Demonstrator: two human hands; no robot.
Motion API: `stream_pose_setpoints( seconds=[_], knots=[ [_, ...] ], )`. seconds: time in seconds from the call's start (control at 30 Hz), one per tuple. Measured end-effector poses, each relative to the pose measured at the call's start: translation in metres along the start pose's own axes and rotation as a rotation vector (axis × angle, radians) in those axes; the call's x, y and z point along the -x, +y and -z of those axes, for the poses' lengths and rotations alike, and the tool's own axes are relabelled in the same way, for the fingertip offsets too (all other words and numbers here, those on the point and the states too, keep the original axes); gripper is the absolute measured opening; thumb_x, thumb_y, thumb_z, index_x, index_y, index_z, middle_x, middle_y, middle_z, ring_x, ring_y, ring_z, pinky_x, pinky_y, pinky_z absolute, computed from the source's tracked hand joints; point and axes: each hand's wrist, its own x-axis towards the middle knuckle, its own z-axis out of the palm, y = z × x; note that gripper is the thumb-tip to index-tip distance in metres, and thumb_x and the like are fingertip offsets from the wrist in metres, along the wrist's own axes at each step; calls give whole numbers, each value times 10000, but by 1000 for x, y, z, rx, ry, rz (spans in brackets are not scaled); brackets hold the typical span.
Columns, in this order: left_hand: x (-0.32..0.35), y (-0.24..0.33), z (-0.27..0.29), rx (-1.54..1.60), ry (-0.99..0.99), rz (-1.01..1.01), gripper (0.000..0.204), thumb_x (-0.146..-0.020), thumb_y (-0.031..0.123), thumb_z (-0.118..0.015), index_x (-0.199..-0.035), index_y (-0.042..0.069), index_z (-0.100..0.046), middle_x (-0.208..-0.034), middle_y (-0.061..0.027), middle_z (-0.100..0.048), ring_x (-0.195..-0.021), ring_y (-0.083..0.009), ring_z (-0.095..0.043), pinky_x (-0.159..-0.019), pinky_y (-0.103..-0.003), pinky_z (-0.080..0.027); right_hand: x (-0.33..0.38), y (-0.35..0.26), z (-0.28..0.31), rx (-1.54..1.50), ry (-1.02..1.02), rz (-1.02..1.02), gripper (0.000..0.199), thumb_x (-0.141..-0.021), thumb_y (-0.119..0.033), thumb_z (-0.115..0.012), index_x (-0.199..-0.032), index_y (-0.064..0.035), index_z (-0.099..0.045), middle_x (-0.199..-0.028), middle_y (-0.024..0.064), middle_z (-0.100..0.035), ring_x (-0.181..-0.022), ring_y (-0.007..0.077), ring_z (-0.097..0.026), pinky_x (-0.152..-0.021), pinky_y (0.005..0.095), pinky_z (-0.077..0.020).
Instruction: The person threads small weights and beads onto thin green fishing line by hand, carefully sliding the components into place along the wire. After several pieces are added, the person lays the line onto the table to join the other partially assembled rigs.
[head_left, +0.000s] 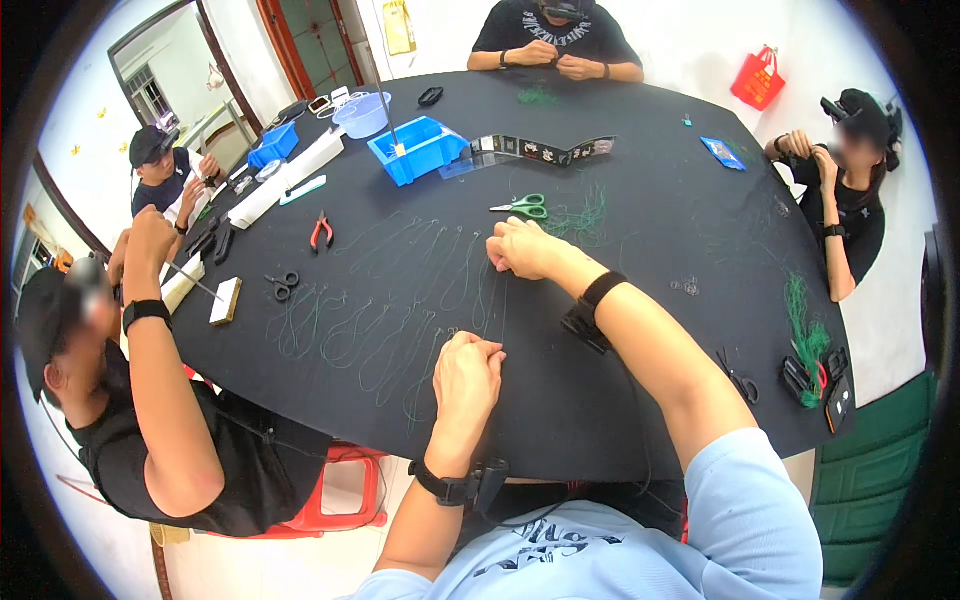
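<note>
My left hand [466,385] is closed in a pinch low over the black table [600,400]. Farther off, my right hand [522,247] is pinched as well, its fingertips pointing down at the table. A thin green thread [505,305] runs between the two hands, and both seem to grip it; the ends inside the fingers are hidden. Several looped green threads [375,335] lie in rows to the left of my hands. Just beyond my right hand are green-handled scissors [530,206] and a loose tangle of green thread [582,215].
Red-handled pliers [321,231] and black scissors [284,285] lie left. A blue tray [418,150] and a pale blue bowl [362,115] stand at the far left. On the right are a green thread bundle [808,330] and dark scissors [740,378]. Several other people sit round the table.
</note>
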Motion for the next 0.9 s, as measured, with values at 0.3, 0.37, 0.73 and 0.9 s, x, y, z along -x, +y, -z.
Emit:
stream_pose_setpoints(
  seconds=[0.3,0.37,0.73,0.9],
  knots=[
    [-2,2,0,-42,13,-29,125,-764,105,-683,-856,35,-729,-867,-126,-657,-859,-297,-620,-791,-392,-483,5,5,5,50,-9,7,166,-837,-138,-572,-990,-95,-621,-1101,98,-551,-1088,281,-493,-894,430,-429],
    [-2,3,0,-54,13,-26,118,-766,97,-677,-849,30,-728,-870,-124,-657,-853,-299,-618,-795,-390,-480,5,9,-1,64,3,7,54,-847,-142,-612,-894,-116,-600,-1019,52,-536,-1009,260,-488,-873,405,-407],
    [6,9,4,-68,35,-42,137,-754,79,-698,-876,17,-713,-899,-125,-669,-846,-289,-620,-779,-364,-498,4,1,12,-8,-86,-35,160,-809,-159,-643,-964,-120,-631,-1075,79,-583,-1081,272,-509,-890,442,-421],
    [10,6,7,-4,-30,13,205,-781,163,-677,-920,18,-713,-995,-151,-678,-923,-324,-626,-834,-390,-485,8,2,12,-54,-20,19,136,-801,-176,-663,-932,-154,-631,-1054,71,-579,-1081,273,-498,-892,444,-407]
  ],
)
